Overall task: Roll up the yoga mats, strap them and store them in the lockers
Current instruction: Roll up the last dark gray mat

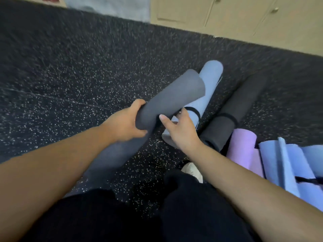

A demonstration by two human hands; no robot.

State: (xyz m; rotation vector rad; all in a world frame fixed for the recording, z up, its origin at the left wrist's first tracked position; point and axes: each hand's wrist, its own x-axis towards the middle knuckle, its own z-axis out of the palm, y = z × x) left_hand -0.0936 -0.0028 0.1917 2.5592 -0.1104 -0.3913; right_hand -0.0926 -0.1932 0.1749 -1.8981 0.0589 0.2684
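1. The left hand (128,124) grips the near end of a dark grey rolled foam yoga mat (172,97), fingers and thumb curled round the roll, which is lifted off the floor and slants up toward the far right.
2. The right hand (181,132) hovers just right of that mat with fingers spread and loosely bent, holding nothing; its thumb tip is close to the grey roll, though contact cannot be told.
3. Under and just right of the lifted roll, a light blue rolled mat (208,81) lies on the black speckled rubber floor (70,75), bound by a black strap (194,110).
4. Further right lie a black rolled mat (237,102) with a dark strap, then a lilac rolled mat (243,145), then more light blue rolled mats (288,163) at the right edge.
5. Beige locker doors (227,13) with small knobs stand along the far wall.
6. Black trousers (122,215) and a white shoe (192,169) show at the near edge.
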